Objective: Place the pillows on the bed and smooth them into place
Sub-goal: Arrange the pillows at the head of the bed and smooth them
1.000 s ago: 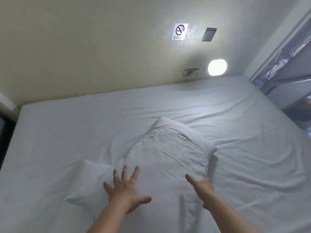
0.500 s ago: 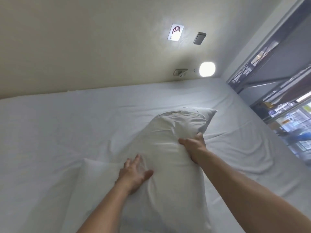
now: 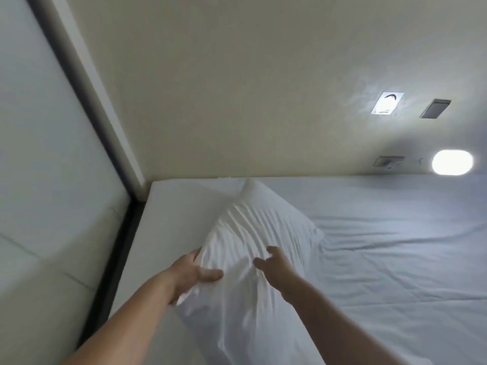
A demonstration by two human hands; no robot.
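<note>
The white, wrinkled fabric pillow (image 3: 253,248) lies on the bed with its long axis running away from us, one far corner pointing at the cream back wall (image 3: 237,88) and the near end spreading down toward the bottom edge of the head view. It sits on the left part of the white-sheeted mattress (image 3: 395,233), close to that side's edge, and its cover is gathered into long creases that follow the same axis.

Our left hand (image 3: 192,272) is curled over the pillow's left edge, thumb on top and the fingers tucked beneath, so it has a hold of the fabric. Our right hand (image 3: 276,262) is on the top of the pillow with the fingers loosely bent; the frame is blurred there, so we cannot tell whether it pinches the cover or only presses on it.

The sheet to the right of the pillow shows low folds. On the left, a dark gap (image 3: 116,259) separates the mattress from a pale padded side panel (image 3: 52,154). On the back wall we see a glowing oval lamp (image 3: 452,162), a small grey socket plate (image 3: 388,162), a washed-out white sign (image 3: 386,103) and a grey rectangular plate (image 3: 434,108).
</note>
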